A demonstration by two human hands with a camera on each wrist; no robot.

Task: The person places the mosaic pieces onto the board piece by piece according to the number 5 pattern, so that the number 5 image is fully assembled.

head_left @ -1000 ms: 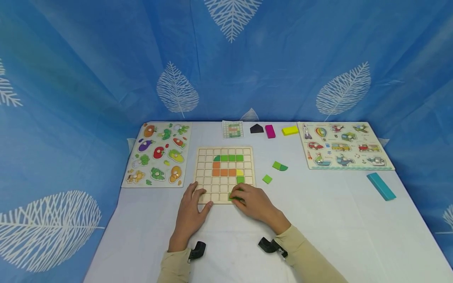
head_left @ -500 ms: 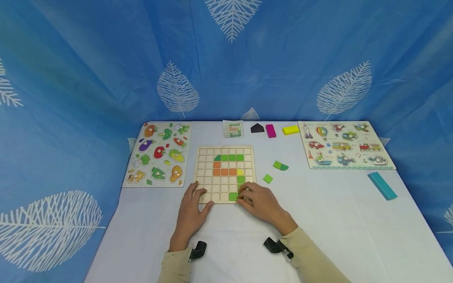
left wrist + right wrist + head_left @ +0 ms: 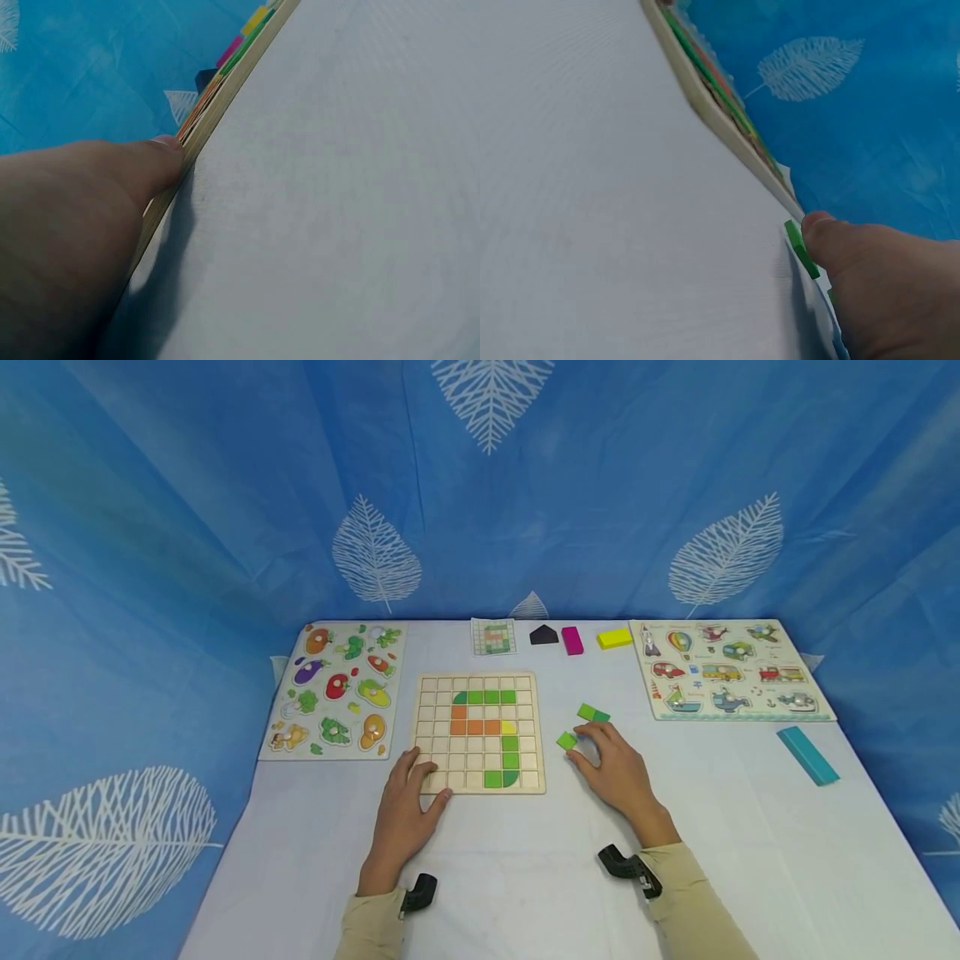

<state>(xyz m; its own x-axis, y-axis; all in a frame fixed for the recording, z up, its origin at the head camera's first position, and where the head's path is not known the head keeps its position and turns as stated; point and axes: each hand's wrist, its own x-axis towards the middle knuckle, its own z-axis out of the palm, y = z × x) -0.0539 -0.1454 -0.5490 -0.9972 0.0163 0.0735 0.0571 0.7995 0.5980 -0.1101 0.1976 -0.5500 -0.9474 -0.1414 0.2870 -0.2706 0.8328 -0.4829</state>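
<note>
A wooden grid board point(image 3: 442, 757) lies on the white table, with orange, yellow and green tiles set in its squares. My left hand point(image 3: 403, 810) rests at the board's lower left corner, its fingers spread along the left side. In the left wrist view, the thumb point(image 3: 161, 161) touches the board's front edge point(image 3: 217, 112). To the right of the board, my right hand point(image 3: 618, 777) pinches a loose green square tile point(image 3: 566, 741) between thumb and fingertip. That tile point(image 3: 801, 249) shows beside the thumb in the right wrist view. Just beyond lie a green square tile point(image 3: 587, 712) and a dark green rounded tile point(image 3: 602, 716).
A vegetable puzzle board point(image 3: 352, 747) lies at left, a vehicle puzzle board point(image 3: 720, 706) at right. Along the back are a pattern card point(image 3: 493, 635), a black block point(image 3: 543, 634), a magenta block point(image 3: 572, 641) and a yellow block point(image 3: 615, 638). A teal block point(image 3: 807, 756) lies far right.
My right hand has left the board's lower right part and moved right to the loose green square tile. A rounded green tile now shows in the bottom row. The left hand stays put.
</note>
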